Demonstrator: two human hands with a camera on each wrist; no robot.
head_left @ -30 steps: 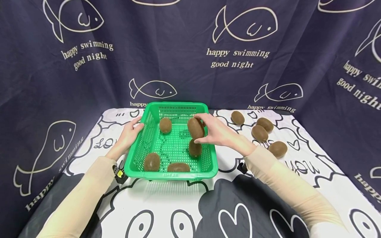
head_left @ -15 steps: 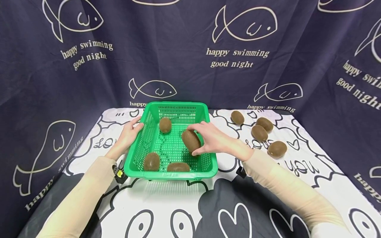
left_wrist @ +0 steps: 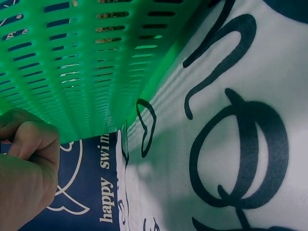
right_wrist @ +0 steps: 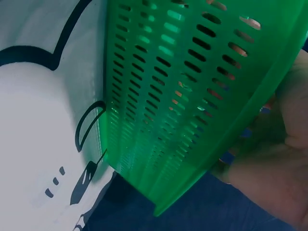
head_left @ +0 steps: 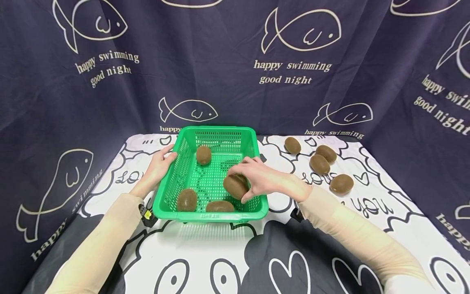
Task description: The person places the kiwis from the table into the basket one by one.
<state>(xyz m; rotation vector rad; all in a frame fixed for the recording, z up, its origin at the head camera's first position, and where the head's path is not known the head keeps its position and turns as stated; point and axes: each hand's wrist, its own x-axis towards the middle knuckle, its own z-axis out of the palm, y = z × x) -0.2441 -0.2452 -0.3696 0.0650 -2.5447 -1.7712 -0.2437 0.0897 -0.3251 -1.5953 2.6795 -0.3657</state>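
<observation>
My right hand (head_left: 258, 177) reaches over the right rim into a green plastic basket (head_left: 211, 216) and holds a brown kiwi (head_left: 235, 185) between thumb and fingers, low inside. At the left side, my left hand (head_left: 158, 165) grips the basket's rim; the left wrist view has its bent fingers against the perforated wall. One kiwi (head_left: 203, 155) lies near the back of the basket. Two more, a kiwi (head_left: 187, 200) at front left and a kiwi (head_left: 219, 206) lying lengthwise, sit by the front wall. Anything beneath the held kiwi is hidden.
Right of the basket, several loose kiwis lie on the patterned cloth: one kiwi (head_left: 292, 145) at the back, a touching pair with its nearer kiwi (head_left: 320, 164), and a closer kiwi (head_left: 342, 184). A dark blue curtain (head_left: 235, 61) hangs behind the table.
My right hand has brought the held kiwi down and nearer, deeper into the basket. It now covers the spot where another kiwi showed earlier. My left hand keeps its place on the rim.
</observation>
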